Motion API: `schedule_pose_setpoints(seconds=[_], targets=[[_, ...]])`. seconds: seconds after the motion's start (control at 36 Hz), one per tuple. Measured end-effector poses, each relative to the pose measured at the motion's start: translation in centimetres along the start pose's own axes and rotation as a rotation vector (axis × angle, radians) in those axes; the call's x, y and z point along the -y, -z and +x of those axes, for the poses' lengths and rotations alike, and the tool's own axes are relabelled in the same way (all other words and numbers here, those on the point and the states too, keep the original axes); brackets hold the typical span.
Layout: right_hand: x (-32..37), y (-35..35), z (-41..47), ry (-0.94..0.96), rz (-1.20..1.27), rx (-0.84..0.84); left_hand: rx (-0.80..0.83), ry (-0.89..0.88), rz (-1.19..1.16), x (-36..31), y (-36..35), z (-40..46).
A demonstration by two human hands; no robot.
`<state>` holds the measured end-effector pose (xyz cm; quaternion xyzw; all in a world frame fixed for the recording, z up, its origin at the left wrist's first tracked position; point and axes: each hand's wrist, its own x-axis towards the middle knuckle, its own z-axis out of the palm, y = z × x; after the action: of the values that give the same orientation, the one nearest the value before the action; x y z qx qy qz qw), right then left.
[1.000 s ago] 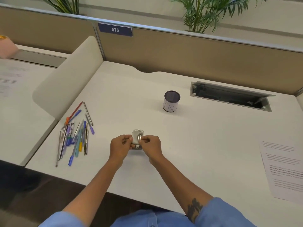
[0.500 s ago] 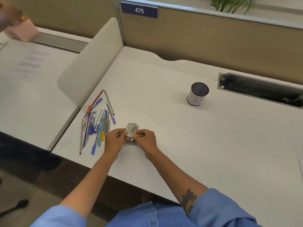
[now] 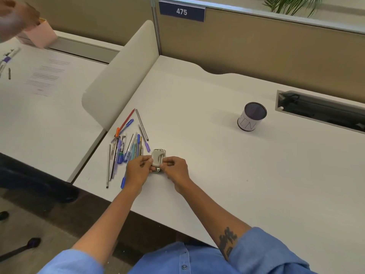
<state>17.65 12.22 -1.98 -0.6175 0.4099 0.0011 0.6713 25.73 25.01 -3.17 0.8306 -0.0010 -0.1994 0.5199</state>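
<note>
A small grey device (image 3: 158, 157), with what look like metal rods along its top, is being held low over the white surface (image 3: 217, 175), towards its near-left corner; whether it is resting on the surface cannot be told. It is being pinched from 2 sides, its left edge by the curled fingers and thumb of the left hand (image 3: 138, 171) and its right edge and near end by those of the right hand (image 3: 176, 168). Scattered pens (image 3: 126, 147) are lying just to the left, and a cylindrical mesh cup (image 3: 251, 117) is standing well apart to the far right. The device is being judged rigid, compact and fairly light, with smooth, possibly slippery faces. The 2 long side edges, clear of the metal parts, are being judged the safest hold.
</note>
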Motion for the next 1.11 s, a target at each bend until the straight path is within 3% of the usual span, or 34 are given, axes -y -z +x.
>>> schedule_pose_setpoints(seconds=[0.31, 0.42, 0.58, 0.75, 1.11], targets=[[0.2, -0.8, 0.5, 0.007, 0.009, 0.033, 0.006, -0.006, -0.004, -0.3, 0.9, 0.3], [0.2, -0.3, 0.4, 0.053, 0.011, -0.015, -0.049, -0.088, 0.201, -0.3, 0.9, 0.2], [-1.3, 2.3, 0.0, 0.446, -0.506, -0.18, -0.127, -0.47, 0.568, -1.0, -0.9, -1.3], [-3.5, 6.6, -0.4, 0.601, -0.953, -0.258, -0.025, -0.684, 0.758, -1.5, -4.9, -3.6], [-7.2, 19.0, -4.3, 0.458, -1.027, -0.371, 0.28, -0.807, 0.777, -2.3, -14.5, -8.4]])
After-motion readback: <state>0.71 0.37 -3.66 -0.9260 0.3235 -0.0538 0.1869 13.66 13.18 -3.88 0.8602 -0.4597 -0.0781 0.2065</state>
